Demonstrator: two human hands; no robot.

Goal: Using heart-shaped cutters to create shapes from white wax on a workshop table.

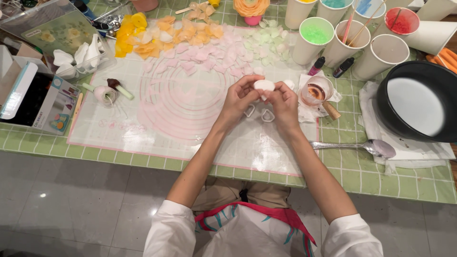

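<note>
While both hands meet above the translucent silicone mat (190,138), the left hand (236,101) and right hand (284,105) pinch a small white lump of soft clay (263,85) between their fingertips. It looks light and easily dented, best held gently at its edges. Two heart-shaped white cutters (259,113) lie just below.

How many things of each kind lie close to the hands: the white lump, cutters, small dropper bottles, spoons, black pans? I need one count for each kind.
White lump: 1
Heart-shaped cutters: 2
Small dropper bottles: 2
Spoon: 1
Black round pan: 1
Total: 7
</note>
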